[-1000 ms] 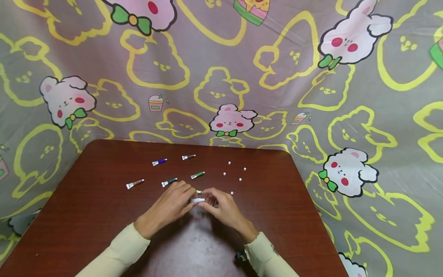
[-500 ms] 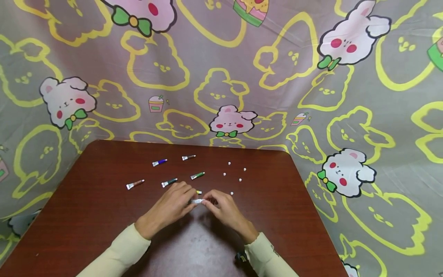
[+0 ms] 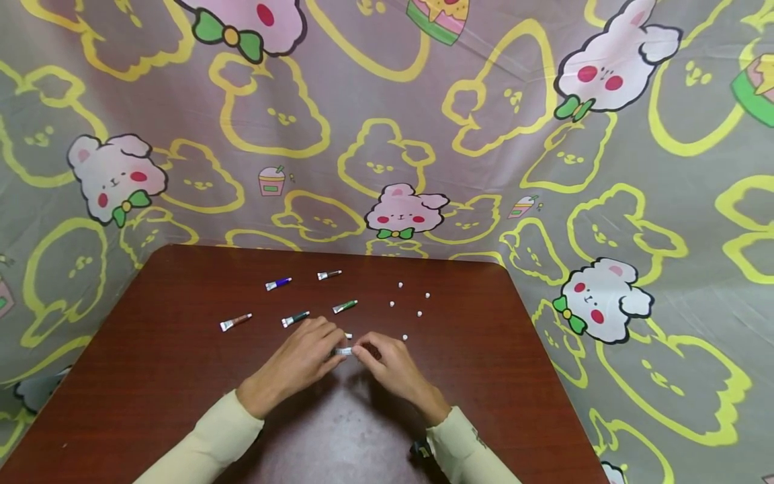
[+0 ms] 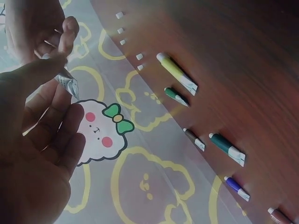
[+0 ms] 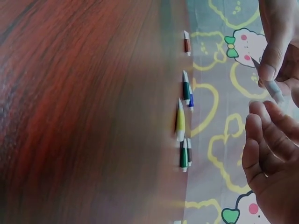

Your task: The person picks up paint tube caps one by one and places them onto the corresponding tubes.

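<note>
On the brown table (image 3: 151, 376) my two hands meet over a small silver paint tube (image 3: 344, 351). My left hand (image 3: 333, 350) pinches its left end and my right hand (image 3: 359, 351) pinches its right end. The left wrist view shows the tube's crimped end (image 4: 68, 85) under my left thumb, with the right hand's fingers (image 4: 65, 32) above. In the right wrist view the tube (image 5: 274, 89) runs between the left hand's fingers (image 5: 273, 51) and my right hand (image 5: 275, 112). A yellow tube (image 3: 347, 335) lies just behind my hands.
Several more paint tubes lie beyond my hands: purple (image 3: 278, 284), silver (image 3: 329, 274), green (image 3: 345, 306), dark green (image 3: 295, 318), red-brown (image 3: 236, 322). Several small white caps (image 3: 420, 314) lie scattered to the right. A patterned cloth (image 3: 387, 134) walls the table.
My right fingertips have slid a little leftward along the tube, so less of it shows between my hands. Everything else on the table is unmoved.
</note>
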Action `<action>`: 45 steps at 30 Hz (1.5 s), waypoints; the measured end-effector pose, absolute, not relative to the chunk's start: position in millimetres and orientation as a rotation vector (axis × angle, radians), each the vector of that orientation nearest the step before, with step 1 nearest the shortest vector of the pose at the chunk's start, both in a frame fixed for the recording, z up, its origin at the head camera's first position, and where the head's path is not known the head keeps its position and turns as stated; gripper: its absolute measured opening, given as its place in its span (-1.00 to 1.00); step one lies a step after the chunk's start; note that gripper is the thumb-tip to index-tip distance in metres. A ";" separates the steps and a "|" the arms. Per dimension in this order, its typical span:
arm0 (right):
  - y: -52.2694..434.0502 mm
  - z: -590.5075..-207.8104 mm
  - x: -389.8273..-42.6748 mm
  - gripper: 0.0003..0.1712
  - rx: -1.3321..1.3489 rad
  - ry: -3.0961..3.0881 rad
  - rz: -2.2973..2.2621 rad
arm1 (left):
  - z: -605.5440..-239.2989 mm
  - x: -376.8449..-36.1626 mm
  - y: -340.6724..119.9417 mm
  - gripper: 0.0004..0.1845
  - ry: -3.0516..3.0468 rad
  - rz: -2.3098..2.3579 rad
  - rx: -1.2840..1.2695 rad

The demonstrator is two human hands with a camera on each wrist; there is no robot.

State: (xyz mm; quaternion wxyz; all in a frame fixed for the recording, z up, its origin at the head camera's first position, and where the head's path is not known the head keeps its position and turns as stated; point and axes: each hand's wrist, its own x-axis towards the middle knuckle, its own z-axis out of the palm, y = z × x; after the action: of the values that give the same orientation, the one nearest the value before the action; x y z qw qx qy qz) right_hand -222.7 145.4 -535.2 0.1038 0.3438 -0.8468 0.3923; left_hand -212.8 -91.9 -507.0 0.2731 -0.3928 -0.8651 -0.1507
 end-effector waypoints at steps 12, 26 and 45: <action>148.9 -535.2 -224.1 -0.79 1.142 -2.409 1.188 | -508.4 -211.7 -92.4 -0.70 -2.344 -0.423 -1.054; 149.8 -536.9 -224.0 -0.87 1.096 -2.355 1.146 | -508.5 -212.9 -88.8 -0.69 -2.315 -0.421 -1.063; 154.8 -535.1 -223.8 -0.89 1.094 -2.347 1.155 | -508.5 -213.6 -85.7 -0.76 -2.230 -0.411 -1.103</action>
State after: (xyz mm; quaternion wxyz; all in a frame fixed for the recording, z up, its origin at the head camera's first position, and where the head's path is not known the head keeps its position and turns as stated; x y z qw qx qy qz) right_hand -223.8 154.8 -535.1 0.1524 0.3814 -0.8180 0.4026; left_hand -213.6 -85.7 -508.5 0.3052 -0.4165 -0.8422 -0.1552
